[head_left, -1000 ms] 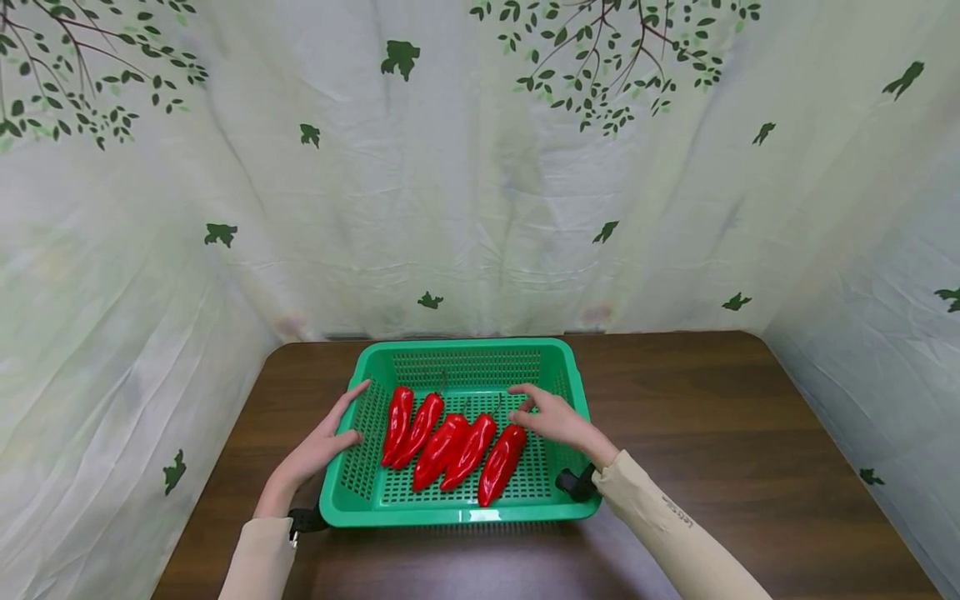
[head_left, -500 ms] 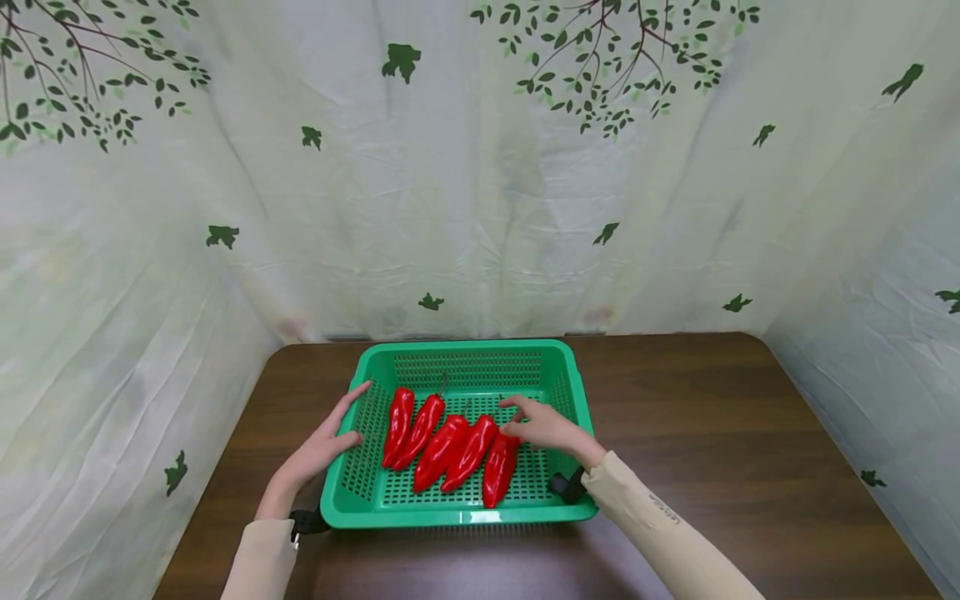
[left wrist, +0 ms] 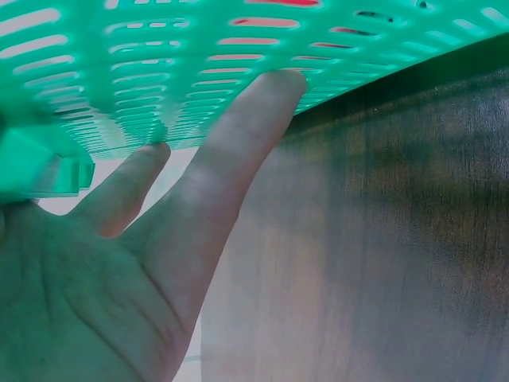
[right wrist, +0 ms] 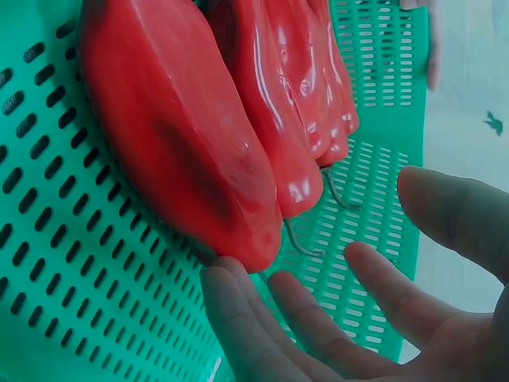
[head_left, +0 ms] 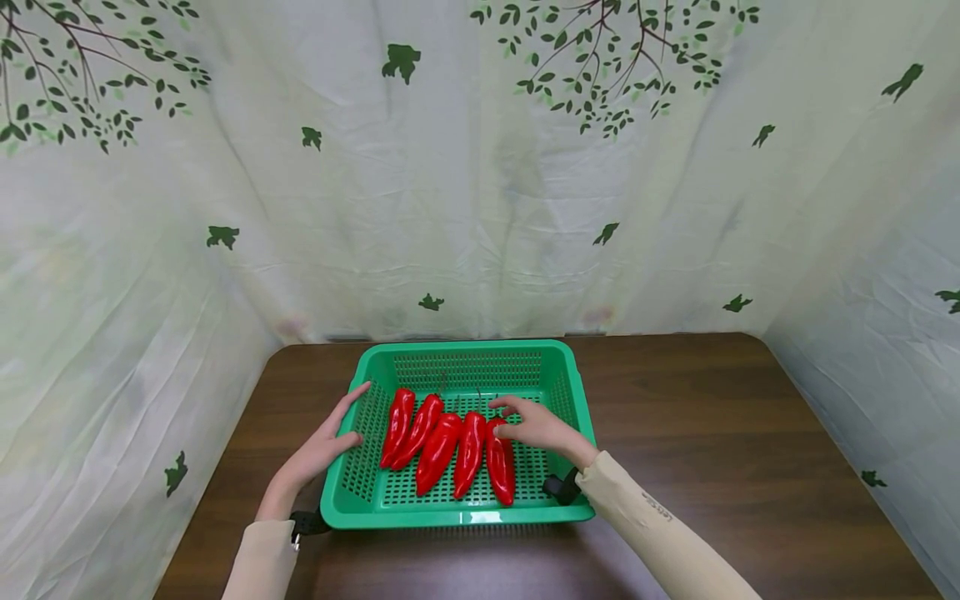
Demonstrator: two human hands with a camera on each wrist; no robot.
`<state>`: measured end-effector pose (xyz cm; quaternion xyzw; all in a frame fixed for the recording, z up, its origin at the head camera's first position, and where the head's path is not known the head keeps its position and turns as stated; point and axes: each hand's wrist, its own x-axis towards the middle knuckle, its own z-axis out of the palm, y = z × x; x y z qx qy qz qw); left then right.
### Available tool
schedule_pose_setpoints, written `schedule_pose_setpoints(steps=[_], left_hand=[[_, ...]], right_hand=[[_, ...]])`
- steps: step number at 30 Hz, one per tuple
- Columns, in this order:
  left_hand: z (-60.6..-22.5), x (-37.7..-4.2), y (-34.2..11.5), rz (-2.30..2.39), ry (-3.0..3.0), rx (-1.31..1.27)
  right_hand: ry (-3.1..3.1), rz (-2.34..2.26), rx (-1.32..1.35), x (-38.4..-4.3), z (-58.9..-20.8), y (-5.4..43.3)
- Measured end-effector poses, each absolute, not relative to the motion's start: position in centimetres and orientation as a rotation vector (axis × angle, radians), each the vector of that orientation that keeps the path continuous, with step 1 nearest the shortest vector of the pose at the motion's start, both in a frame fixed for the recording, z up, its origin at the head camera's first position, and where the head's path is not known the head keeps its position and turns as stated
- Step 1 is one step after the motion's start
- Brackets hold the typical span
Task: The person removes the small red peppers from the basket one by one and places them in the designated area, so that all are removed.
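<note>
Several red peppers lie side by side in a green plastic basket [head_left: 459, 520], stem ends pointing away. My right hand [head_left: 542, 425] is over the rightmost pepper [head_left: 500, 467], its fingers loosely extended. In the right wrist view a fingertip meets the stem end of the nearest pepper [right wrist: 183, 135], and no finger wraps around it. Beside it lies another pepper [head_left: 470, 457]; further left are a third [head_left: 438, 457] and others. My left hand [head_left: 321, 447] rests on the basket's left side, thumb and fingers spread. In the left wrist view, fingertips touch the slotted wall [left wrist: 143, 79] from outside.
The basket stands on a dark brown wooden table [head_left: 697, 433], near its back edge. A pale curtain [head_left: 480, 183] printed with leaves hangs behind the table and along both sides. Black straps with cameras [head_left: 562, 488] sit on both wrists.
My right hand has moved left, and the rightmost pepper has shifted left and straightened. The two peppers beside it have turned and shifted slightly. My left hand stays in place.
</note>
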<state>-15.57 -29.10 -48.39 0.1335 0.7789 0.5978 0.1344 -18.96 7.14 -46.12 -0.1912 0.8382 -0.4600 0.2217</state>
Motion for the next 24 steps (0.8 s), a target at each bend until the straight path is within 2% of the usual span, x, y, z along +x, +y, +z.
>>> schedule_pose_setpoints(steps=[24], left_hand=[[-48.55,-15.69,-28.92,1.738,2.263,0.362]], right_hand=[[2.236,-1.113,-0.517,-19.07,-46.94,7.13]])
